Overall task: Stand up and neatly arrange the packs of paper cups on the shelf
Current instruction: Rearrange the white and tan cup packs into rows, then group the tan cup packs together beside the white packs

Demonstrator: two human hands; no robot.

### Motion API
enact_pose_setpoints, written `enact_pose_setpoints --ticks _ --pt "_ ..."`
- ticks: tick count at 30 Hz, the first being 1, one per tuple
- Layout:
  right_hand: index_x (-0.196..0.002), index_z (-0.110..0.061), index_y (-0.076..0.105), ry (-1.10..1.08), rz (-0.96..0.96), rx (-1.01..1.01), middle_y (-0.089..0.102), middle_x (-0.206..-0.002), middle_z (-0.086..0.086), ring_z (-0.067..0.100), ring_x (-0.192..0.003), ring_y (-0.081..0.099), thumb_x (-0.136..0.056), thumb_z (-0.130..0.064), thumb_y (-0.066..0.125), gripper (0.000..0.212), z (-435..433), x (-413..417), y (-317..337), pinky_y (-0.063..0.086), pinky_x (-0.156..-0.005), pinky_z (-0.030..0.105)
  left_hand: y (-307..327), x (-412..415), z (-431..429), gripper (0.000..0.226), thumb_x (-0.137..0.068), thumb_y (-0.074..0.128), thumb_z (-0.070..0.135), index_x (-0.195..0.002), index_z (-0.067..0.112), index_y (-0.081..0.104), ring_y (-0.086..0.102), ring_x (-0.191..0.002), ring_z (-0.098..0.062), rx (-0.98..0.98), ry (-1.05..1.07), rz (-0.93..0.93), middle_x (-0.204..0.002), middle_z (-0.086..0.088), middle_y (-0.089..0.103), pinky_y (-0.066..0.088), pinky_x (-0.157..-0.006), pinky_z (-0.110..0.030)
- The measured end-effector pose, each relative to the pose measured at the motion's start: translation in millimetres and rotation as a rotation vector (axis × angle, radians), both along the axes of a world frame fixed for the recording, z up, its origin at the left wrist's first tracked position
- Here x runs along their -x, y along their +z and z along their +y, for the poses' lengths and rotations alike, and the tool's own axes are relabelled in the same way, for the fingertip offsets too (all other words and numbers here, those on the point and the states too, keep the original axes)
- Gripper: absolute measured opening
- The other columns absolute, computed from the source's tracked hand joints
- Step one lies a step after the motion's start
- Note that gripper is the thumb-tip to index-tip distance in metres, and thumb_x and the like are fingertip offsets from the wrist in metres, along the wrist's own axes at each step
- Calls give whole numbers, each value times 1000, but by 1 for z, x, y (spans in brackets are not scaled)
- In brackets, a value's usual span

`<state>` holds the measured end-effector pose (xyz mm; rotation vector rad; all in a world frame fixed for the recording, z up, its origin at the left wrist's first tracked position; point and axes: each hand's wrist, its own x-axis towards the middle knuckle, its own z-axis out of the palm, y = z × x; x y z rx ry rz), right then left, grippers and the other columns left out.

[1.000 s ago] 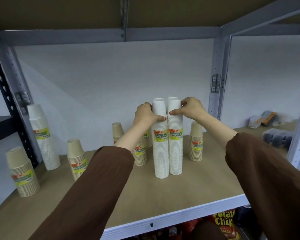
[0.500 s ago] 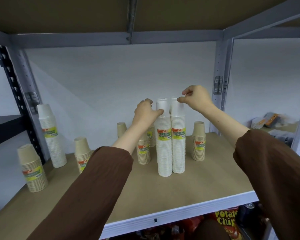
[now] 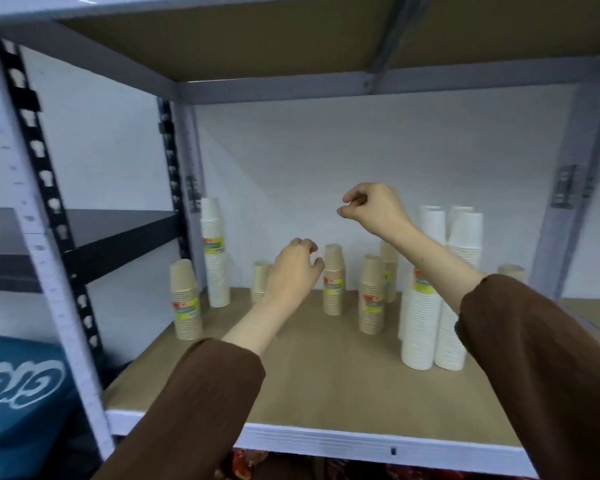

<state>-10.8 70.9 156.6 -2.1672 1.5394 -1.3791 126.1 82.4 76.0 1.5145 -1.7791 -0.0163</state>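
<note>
Several packs of paper cups stand upright on the wooden shelf [image 3: 326, 386]. A cluster of tall white packs [image 3: 426, 306] stands at the right, partly behind my right forearm. One more tall white pack [image 3: 214, 252] stands at the back left. Short brown packs are spread between them: one at the left front [image 3: 186, 301], one mostly hidden behind my left hand [image 3: 260, 282], one at the back middle [image 3: 334, 278] and one further forward [image 3: 371, 294]. My left hand [image 3: 293, 268] hovers empty, fingers curled. My right hand [image 3: 373, 207] is raised higher, empty, fingers loosely bent.
Grey metal uprights frame the bay at left [image 3: 66, 306] and right [image 3: 568, 220]. Another shelf board [image 3: 257, 32] hangs close overhead. A dark shelf [image 3: 111, 233] lies to the left, with a blue bag [image 3: 18, 386] below it. Snack packets [image 3: 243, 465] show under the front edge.
Both hands have let go of the tall white packs and moved left. My view has swung left, so the white cluster now sits at the right.
</note>
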Motion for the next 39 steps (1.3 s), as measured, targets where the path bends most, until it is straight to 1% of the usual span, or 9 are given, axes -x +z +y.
enact_pose_setpoints --ticks 2,4,8,11,16,22,29,31,39 --pt "-104 -2 67 51 9 1 57 -83 4 15 -79 52 -79 -13 67 28 -8 -26 -4 38 -60 18 -12 -23 3 31 -89 49 16 -117 5 57 56 -109 -29 -24 41 -7 -122 -13 58 46 -89 -37" --pt "-105 -2 66 101 12 -9 57 -83 4 16 -83 54 -79 -13 67 29 -18 -52 -8 36 -69 17 -25 -46 6 31 -89 48 15 -116 3 57 56 -108 -30 -54 79 -25 -121 -14 58 47 -90 -40" --pt "-109 -1 63 171 19 -33 56 -85 4 18 -85 53 -79 -16 66 33 -38 -101 -15 40 -74 24 -54 -89 10 29 -90 47 17 -113 3 57 58 -106 -31 -128 188 -101 -119 -13 58 48 -83 -40" --pt "-113 -1 60 192 48 -43 54 -89 5 26 -97 56 -80 -20 67 39 -56 -132 -20 44 -82 31 -75 -113 9 25 -91 45 15 -106 1 57 58 -104 -31 -207 243 -128 -115 -15 58 50 -84 -42" --pt "-122 -2 53 195 62 -60 58 -119 16 29 -112 54 -81 -27 67 50 -91 -171 -28 43 -89 33 -104 -137 -5 22 -91 43 12 -102 -2 54 55 -102 -32 -337 284 -147 -114 -17 54 45 -79 -42" --pt "-130 -2 44 163 37 -69 52 -131 16 29 -120 50 -80 -34 68 64 -141 -199 -27 42 -96 34 -135 -151 -29 24 -93 41 17 -109 3 53 55 -108 -29 -420 278 -190 -120 -12 51 46 -85 -39" --pt "-131 -1 41 206 25 -172 50 -132 16 29 -120 49 -74 -42 72 76 -184 -231 -23 42 -92 33 -156 -160 -50 28 -93 40 19 -112 2 51 47 -115 -27 -474 250 -207 -124 -12 48 44 -90 -39" --pt "-128 1 43 227 29 -193 52 -129 16 30 -116 51 -74 -41 73 75 -190 -243 -24 43 -87 32 -160 -160 -51 29 -94 38 21 -112 2 51 45 -116 -26 -479 243 -201 -124 -11 47 45 -90 -39" --pt "-122 2 46 212 -27 -185 54 -126 17 30 -114 54 -79 -28 70 58 -197 -272 -26 45 -88 33 -167 -161 -51 33 -96 35 23 -114 2 52 43 -118 -24 -469 228 -228 -124 -11 47 46 -91 -39"
